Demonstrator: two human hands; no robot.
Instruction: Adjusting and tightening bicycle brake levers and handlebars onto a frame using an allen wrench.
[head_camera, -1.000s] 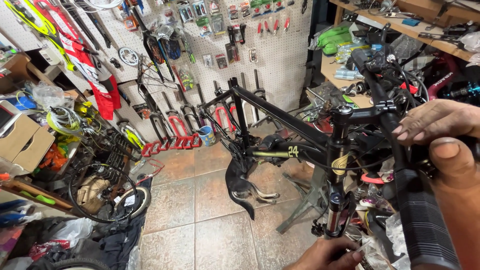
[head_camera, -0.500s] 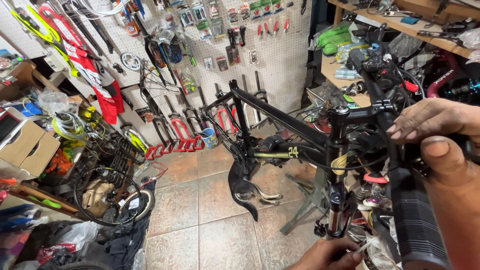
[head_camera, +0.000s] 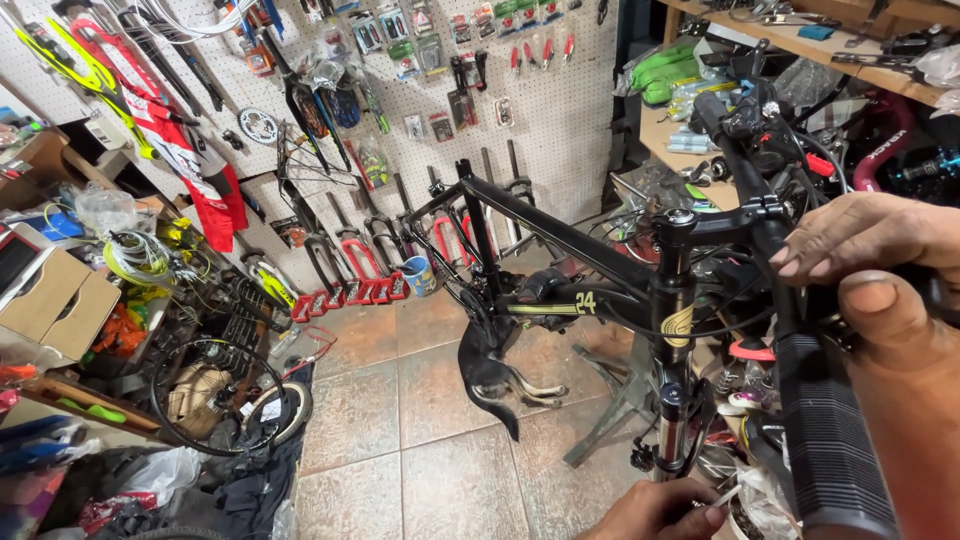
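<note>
Left hand (head_camera: 655, 512) shifted right below fork; right hand (head_camera: 880, 270) grips black handlebar (head_camera: 745, 185).

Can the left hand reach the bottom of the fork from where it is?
Probably yes. The left hand is already low beside the black fork leg, with nothing visible between them; the right hand is up on the handlebar.

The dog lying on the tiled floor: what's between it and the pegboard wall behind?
In the head view, the black bicycle frame stands between the dog and the pegboard wall, with suspension forks leaning at the wall's foot.
</note>
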